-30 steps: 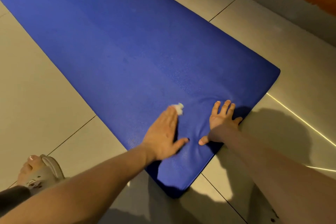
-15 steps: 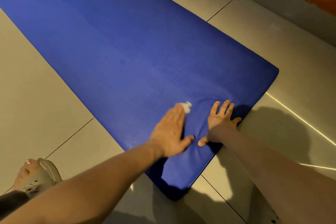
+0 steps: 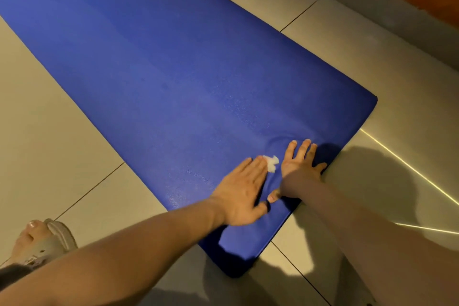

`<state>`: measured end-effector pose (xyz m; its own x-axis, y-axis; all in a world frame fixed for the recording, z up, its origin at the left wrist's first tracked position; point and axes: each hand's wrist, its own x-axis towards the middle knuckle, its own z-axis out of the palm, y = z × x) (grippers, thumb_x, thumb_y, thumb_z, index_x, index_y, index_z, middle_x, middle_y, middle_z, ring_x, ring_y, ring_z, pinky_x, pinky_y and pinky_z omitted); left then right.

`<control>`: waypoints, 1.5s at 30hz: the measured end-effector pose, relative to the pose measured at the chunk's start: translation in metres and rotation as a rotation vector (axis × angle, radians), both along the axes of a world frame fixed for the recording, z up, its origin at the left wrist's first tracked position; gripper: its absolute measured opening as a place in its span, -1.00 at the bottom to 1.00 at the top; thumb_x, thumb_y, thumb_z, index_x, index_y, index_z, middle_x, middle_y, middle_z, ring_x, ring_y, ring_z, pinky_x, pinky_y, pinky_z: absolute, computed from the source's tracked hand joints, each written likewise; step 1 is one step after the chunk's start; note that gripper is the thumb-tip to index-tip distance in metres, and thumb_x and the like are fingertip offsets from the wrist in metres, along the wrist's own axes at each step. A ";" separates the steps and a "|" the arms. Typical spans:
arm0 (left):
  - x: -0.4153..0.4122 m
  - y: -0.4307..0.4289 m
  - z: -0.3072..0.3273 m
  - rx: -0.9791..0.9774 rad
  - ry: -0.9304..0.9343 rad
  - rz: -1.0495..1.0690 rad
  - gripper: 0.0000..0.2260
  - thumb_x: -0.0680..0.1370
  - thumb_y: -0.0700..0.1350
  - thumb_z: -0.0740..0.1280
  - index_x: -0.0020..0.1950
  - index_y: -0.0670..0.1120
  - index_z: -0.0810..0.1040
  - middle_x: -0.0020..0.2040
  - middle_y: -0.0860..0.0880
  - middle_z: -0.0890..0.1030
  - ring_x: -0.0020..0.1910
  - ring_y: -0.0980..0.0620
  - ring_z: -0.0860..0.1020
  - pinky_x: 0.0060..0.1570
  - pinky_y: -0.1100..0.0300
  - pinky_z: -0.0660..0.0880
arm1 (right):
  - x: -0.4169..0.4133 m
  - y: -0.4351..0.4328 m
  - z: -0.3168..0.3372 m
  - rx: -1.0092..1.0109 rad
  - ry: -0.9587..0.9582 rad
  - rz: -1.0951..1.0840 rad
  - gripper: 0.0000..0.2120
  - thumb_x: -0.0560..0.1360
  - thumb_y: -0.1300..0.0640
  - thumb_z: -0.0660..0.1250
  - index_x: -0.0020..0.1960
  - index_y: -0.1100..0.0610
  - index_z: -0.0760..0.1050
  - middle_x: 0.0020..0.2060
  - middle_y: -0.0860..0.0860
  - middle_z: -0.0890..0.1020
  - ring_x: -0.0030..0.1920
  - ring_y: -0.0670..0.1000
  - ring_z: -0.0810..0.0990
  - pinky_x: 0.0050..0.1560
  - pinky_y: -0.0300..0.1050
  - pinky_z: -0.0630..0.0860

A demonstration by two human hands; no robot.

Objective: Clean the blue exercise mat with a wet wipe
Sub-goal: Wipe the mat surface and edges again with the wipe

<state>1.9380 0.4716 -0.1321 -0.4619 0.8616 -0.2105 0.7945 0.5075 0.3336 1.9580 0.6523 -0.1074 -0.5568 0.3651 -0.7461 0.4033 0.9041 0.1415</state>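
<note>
Left hand [image 3: 241, 189] presses wet wipe [image 3: 272, 163] onto blue mat [image 3: 173, 69] beside right hand [image 3: 298, 166].

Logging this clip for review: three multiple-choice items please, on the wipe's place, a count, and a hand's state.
1. Where is the wipe? A) on the mat, under the fingertips of the left hand B) at the mat's far end C) hanging in the air
2. How many hands touch the mat? A) none B) one C) two
3. How is the right hand? A) a fist B) flat, fingers spread C) lifted off the mat
Answers: 1 A, white peeks out past the left fingers; 2 C, both palms lie on the blue; 3 B, its fingers lie straight and apart.
</note>
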 end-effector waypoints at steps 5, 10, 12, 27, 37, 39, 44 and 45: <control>-0.031 -0.011 0.001 -0.199 0.227 -0.103 -0.28 0.61 0.18 -0.03 0.65 -0.24 0.04 0.66 -0.20 0.04 0.66 -0.14 -0.09 0.61 -0.09 -0.20 | 0.000 0.002 0.001 -0.013 -0.011 -0.009 0.62 0.10 -0.45 0.57 0.52 0.28 -0.54 0.48 0.40 -0.44 0.53 0.45 -0.34 0.43 0.54 0.08; -0.061 -0.001 0.011 -0.237 0.147 0.323 -0.18 0.58 0.28 -0.07 0.65 -0.26 0.02 0.67 -0.19 0.03 0.66 -0.15 -0.07 0.61 -0.08 -0.19 | 0.001 0.002 0.000 -0.004 -0.008 -0.005 0.63 0.08 -0.47 0.57 0.52 0.28 -0.53 0.49 0.40 -0.42 0.53 0.46 -0.34 0.43 0.55 0.08; -0.038 0.013 0.011 -0.087 0.055 0.249 -0.18 0.58 0.28 0.05 0.65 -0.26 0.05 0.67 -0.16 0.03 0.65 -0.15 -0.03 0.61 -0.07 -0.10 | -0.001 0.000 -0.003 -0.001 -0.007 -0.012 0.63 0.09 -0.45 0.58 0.52 0.28 -0.53 0.49 0.39 -0.42 0.53 0.45 -0.34 0.42 0.55 0.09; -0.027 0.013 0.011 -0.075 0.074 -0.034 -0.21 0.52 0.14 0.08 0.66 -0.25 0.03 0.67 -0.18 0.02 0.65 -0.10 -0.09 0.61 -0.03 -0.19 | -0.002 0.000 -0.003 -0.017 -0.018 -0.038 0.64 0.08 -0.43 0.59 0.51 0.29 -0.55 0.48 0.40 -0.45 0.52 0.46 -0.36 0.42 0.55 0.09; -0.112 0.008 0.010 -0.131 0.100 0.352 -0.18 0.55 0.26 0.07 0.63 -0.29 0.08 0.64 -0.21 0.10 0.62 -0.20 0.07 0.59 0.02 -0.13 | -0.002 0.001 -0.004 -0.023 -0.015 -0.030 0.64 0.09 -0.43 0.59 0.50 0.31 -0.55 0.47 0.41 -0.44 0.52 0.47 -0.35 0.42 0.57 0.07; -0.067 0.015 0.012 0.005 0.023 0.187 -0.18 0.52 0.20 0.19 0.63 -0.26 0.11 0.65 -0.18 0.11 0.62 -0.17 0.08 0.56 0.20 -0.23 | -0.004 0.000 -0.005 -0.027 -0.028 -0.045 0.64 0.08 -0.43 0.59 0.50 0.31 -0.56 0.47 0.41 -0.46 0.51 0.48 -0.36 0.42 0.57 0.07; -0.063 0.012 0.004 -0.153 0.191 -0.112 -0.21 0.60 0.24 0.06 0.67 -0.20 -0.04 0.68 -0.16 -0.01 0.66 -0.11 -0.08 0.60 -0.13 -0.13 | -0.007 -0.002 -0.002 -0.018 -0.035 -0.048 0.65 0.07 -0.44 0.59 0.49 0.31 -0.56 0.47 0.41 -0.45 0.52 0.47 -0.36 0.42 0.57 0.08; -0.082 0.008 0.004 -0.147 0.196 0.007 -0.19 0.58 0.29 0.06 0.68 -0.16 -0.02 0.67 -0.12 0.05 0.65 -0.11 -0.02 0.58 -0.17 -0.09 | -0.007 -0.002 -0.001 -0.015 -0.032 -0.043 0.65 0.07 -0.44 0.59 0.49 0.31 -0.55 0.47 0.42 -0.45 0.52 0.47 -0.35 0.42 0.57 0.08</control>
<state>1.8562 0.4794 -0.1283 -0.5118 0.8251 -0.2392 0.8332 0.5446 0.0959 1.9513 0.6505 -0.1087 -0.5164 0.3771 -0.7688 0.4373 0.8881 0.1419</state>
